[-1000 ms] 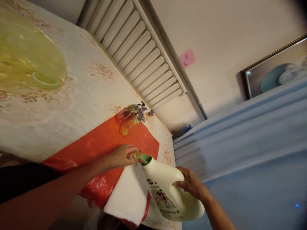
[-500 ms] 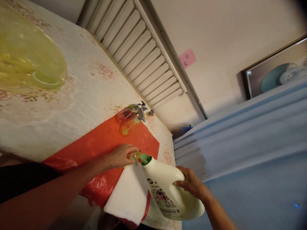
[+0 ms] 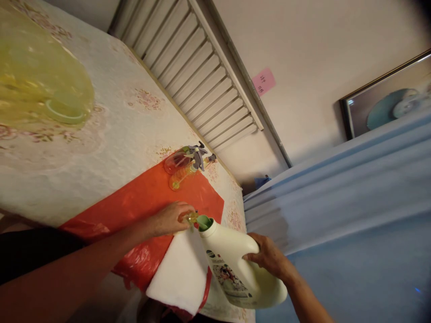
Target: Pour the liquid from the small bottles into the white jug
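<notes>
My left hand (image 3: 172, 218) is closed around the neck of a clear bottle (image 3: 191, 217) with a yellow tint; most of its body is hidden. Wrapped round the handle of a large cream jug (image 3: 232, 251), my right hand (image 3: 269, 255) keeps it tilted. The jug's green spout (image 3: 202, 222) is right at the bottle's mouth; whether they touch, I cannot tell. The jug carries a label with a flower picture. Beneath the hands lie a red plastic sheet (image 3: 134, 193) and a folded white cloth (image 3: 180, 271).
Two spray bottles, one yellowish (image 3: 182, 177) and one reddish (image 3: 173, 162), stand on the red sheet's far edge. A big yellow transparent container (image 3: 40, 76) is on the flowered tablecloth (image 3: 114, 125). Beyond are a slatted rack (image 3: 202, 76), a blue curtain (image 3: 336, 215) and a framed picture (image 3: 387, 98).
</notes>
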`<state>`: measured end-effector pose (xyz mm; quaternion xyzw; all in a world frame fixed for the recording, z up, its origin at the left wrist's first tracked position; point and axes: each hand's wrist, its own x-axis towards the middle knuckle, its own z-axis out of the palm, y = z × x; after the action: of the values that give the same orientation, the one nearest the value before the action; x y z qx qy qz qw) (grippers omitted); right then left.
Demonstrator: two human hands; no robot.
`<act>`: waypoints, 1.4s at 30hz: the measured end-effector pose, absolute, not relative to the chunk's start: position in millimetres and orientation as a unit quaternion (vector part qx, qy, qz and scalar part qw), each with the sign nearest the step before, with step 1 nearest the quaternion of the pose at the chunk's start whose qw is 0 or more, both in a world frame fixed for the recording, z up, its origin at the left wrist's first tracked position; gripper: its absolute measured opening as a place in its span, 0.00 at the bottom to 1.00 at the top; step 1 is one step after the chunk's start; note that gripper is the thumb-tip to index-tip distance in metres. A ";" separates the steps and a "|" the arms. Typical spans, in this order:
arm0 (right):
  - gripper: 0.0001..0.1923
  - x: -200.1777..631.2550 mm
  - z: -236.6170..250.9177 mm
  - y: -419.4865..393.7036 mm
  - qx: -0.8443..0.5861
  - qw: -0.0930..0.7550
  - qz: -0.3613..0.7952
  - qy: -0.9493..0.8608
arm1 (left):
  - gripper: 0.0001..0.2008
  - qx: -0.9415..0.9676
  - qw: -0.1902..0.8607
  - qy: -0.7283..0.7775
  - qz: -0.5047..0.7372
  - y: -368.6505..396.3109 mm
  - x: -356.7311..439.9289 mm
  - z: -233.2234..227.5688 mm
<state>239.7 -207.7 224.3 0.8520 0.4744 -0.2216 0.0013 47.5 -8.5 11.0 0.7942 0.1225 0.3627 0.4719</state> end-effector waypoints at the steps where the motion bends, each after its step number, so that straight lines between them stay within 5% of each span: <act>1: 0.13 240.0 224.2 -207.9 0.852 0.001 -0.222 0.474 | 0.10 0.794 0.472 0.121 0.363 -8.4 47.4 11.1; 42: 0.14 239.1 224.2 -206.7 0.852 0.008 -0.222 0.473 | 0.09 0.795 0.471 0.124 0.362 -7.5 47.3 9.5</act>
<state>239.1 -206.7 224.2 0.8524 0.4734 -0.2219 0.0079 47.3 -7.5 9.5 0.7947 0.1237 0.3620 0.4714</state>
